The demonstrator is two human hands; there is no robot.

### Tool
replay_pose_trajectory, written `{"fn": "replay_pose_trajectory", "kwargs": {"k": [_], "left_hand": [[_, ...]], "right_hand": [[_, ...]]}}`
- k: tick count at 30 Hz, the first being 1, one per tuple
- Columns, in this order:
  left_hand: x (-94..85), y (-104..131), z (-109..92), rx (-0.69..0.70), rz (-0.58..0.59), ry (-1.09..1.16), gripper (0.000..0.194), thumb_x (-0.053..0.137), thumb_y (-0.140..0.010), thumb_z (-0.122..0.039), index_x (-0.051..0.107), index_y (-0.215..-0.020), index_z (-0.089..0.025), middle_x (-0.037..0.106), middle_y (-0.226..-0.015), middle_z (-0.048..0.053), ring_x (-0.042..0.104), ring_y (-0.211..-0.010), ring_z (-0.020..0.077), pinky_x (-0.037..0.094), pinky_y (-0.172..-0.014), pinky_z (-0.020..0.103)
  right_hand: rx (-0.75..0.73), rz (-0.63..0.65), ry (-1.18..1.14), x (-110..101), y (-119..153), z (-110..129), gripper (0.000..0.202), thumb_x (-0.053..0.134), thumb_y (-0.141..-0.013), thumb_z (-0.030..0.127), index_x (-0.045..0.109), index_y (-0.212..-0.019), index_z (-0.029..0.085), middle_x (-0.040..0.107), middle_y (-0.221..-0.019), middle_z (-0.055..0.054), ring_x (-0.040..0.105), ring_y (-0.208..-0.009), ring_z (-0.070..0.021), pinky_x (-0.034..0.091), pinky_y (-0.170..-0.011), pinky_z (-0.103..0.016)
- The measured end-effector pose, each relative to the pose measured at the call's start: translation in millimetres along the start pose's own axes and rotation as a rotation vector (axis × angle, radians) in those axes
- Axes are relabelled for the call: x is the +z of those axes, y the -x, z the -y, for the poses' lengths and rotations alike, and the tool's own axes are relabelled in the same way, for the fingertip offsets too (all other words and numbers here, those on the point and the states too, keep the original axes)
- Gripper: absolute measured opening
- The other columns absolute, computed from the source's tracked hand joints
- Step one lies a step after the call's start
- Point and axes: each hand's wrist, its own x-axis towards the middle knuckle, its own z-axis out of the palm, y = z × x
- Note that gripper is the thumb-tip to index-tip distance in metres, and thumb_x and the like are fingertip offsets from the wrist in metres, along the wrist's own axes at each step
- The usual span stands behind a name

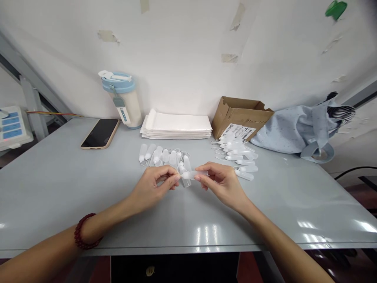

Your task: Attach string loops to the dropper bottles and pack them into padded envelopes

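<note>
Over the middle of the table I hold a small translucent plastic dropper bottle (pixel 190 174) lying sideways. My right hand (pixel 219 181) grips its body between thumb and fingers. At the nozzle end, my left hand (pixel 160 182) is closed in a pinch; whether a cap sits between those fingertips is hidden. Just behind my hands lies a group of similar bottles (pixel 165 155), several with thin looped cap straps. A second pile of such bottles (pixel 235 151) lies to the right, in front of the cardboard box, its nozzles mostly pointing left.
A stack of white paper sheets or envelopes (pixel 178 125) lies against the wall, beside an open cardboard box (pixel 243 114). Farther left stand a blue-lidded tumbler (pixel 126 98) and a phone (pixel 100 133). A light blue fabric bag (pixel 290 127) slumps at the right on the grey table (pixel 141 232).
</note>
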Motion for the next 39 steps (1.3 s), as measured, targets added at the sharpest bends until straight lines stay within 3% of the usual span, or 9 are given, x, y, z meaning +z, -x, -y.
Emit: {"fn": "replay_pose_trajectory", "kwargs": {"k": [18, 26, 33, 39], "left_hand": [[0.6, 0.6, -0.4, -0.017, 0.035, 0.035, 0.021, 0.052, -0.087, -0.031, 0.059, -0.073, -0.016, 0.060, -0.066, -0.001, 0.058, -0.061, 0.0104, 0.051, -0.062, 0.020], [1.3, -2.9, -4.6, -0.029, 0.124, 0.030, 0.018, 0.055, -0.083, -0.032, 0.062, -0.080, -0.016, 0.062, -0.071, 0.001, 0.060, -0.067, 0.0131, 0.053, -0.067, 0.025], [-1.0, -4.9, -2.7, -0.118, 0.071, 0.054, 0.025, 0.057, -0.082, -0.035, 0.062, -0.096, -0.016, 0.065, -0.072, 0.001, 0.063, -0.063, 0.0139, 0.054, -0.065, 0.027], [-2.9, -4.6, -1.2, -0.102, 0.038, 0.082, 0.023, 0.054, -0.086, -0.037, 0.063, -0.093, -0.017, 0.064, -0.071, 0.000, 0.062, -0.063, 0.0124, 0.052, -0.064, 0.024]], "right_hand": [[-0.050, -0.015, 0.023, 3.2, 0.6, -0.4, 0.015, 0.063, -0.083, 0.031, 0.068, -0.089, 0.017, 0.058, -0.063, 0.001, 0.054, -0.049, -0.0096, 0.045, -0.048, -0.024], [-0.074, -0.079, -0.039, 2.1, -1.4, -3.5, 0.016, 0.065, -0.081, 0.032, 0.067, -0.086, 0.017, 0.063, -0.068, -0.001, 0.058, -0.051, -0.0106, 0.049, -0.048, -0.024], [-0.003, -0.156, -0.073, -3.6, -5.2, -4.0, 0.017, 0.067, -0.079, 0.033, 0.066, -0.085, 0.017, 0.063, -0.065, 0.000, 0.059, -0.050, -0.0116, 0.052, -0.050, -0.026], [-0.002, -0.149, -0.068, -3.8, -4.7, -3.1, 0.017, 0.067, -0.079, 0.032, 0.066, -0.086, 0.017, 0.063, -0.064, 0.000, 0.059, -0.051, -0.0117, 0.052, -0.050, -0.026]]}}
